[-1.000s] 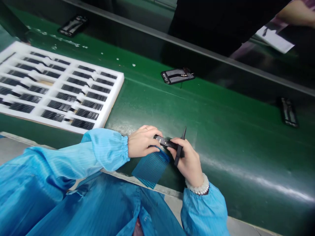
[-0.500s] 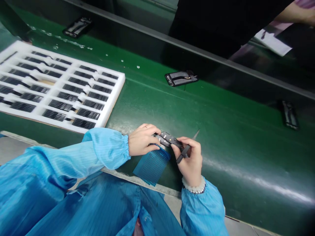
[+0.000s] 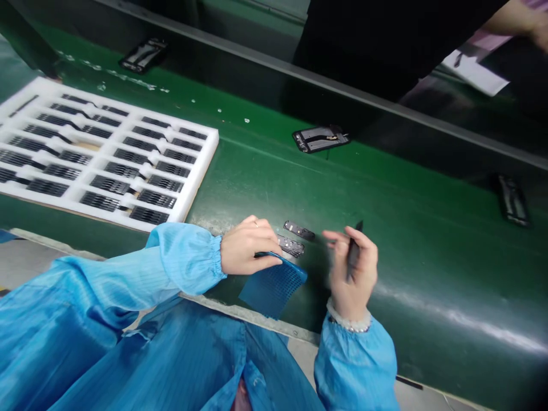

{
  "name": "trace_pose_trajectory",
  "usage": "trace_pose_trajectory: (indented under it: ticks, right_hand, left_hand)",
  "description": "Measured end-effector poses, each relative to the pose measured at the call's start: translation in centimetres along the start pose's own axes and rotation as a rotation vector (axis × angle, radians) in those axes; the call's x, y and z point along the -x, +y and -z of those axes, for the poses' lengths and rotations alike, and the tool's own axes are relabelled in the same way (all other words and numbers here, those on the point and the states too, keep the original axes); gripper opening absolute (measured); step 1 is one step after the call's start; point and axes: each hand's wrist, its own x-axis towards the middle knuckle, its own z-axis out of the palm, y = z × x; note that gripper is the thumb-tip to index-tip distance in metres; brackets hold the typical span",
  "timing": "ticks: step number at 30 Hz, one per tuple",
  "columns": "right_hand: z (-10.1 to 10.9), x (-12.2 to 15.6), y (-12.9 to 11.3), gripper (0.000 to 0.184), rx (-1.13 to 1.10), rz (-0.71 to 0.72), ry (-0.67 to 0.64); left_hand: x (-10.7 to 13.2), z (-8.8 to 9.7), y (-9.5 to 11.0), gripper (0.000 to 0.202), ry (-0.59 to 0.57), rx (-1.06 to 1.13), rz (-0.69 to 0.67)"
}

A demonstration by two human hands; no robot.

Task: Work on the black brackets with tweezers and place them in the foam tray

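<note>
The right hand [image 3: 353, 277] has let go of the small black part [image 3: 298, 230], now on the green belt [image 3: 385, 188], and grips only the black tool [image 3: 354, 251], while the left hand [image 3: 247, 249] pinches the blue sheet [image 3: 274, 285].

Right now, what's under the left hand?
The left hand grips a blue dotted sheet under it; a small black part pokes out by its fingertips. Anything beneath the palm is covered.
</note>
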Motion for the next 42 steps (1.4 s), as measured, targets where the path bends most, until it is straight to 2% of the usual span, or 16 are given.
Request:
trace_pose_trajectory:
  ticks: [3,7,11,17,22,30,42]
  right_hand:
    - [0.1,1.7,-0.9,0.031,-0.201,-0.016,0.026]
    - [-0.1,3.2,-1.4,0.028,-0.275,-0.043,-0.03]
    - [0.0,3.3,-1.8,0.025,-0.247,-0.1,-0.119]
    - [0.1,2.6,-2.3,0.021,-0.141,0.005,-0.237]
    - [-0.1,2.6,-2.2,0.022,-0.162,-0.06,-0.352]
    - [-0.2,2.5,-2.3,0.018,-0.158,-0.073,-0.378]
    - [-0.1,2.5,-2.4,0.016,-0.198,-0.111,-0.343]
  left_hand:
    - [0.0,-0.1,-0.1,0.022,0.011,0.057,0.031]
    - [0.1,-0.2,-0.4,0.029,0.012,0.056,0.053]
    - [0.0,-0.2,-0.4,0.032,-0.013,0.062,0.095]
    - [-0.2,0.1,-0.3,0.023,-0.061,0.11,0.09]
    - [-0.2,0.1,-0.4,0.022,-0.092,0.106,0.08]
    - [-0.1,-0.1,-0.4,0.022,-0.114,0.096,0.074]
    - [0.0,-0.1,-0.4,0.019,-0.11,0.101,0.053]
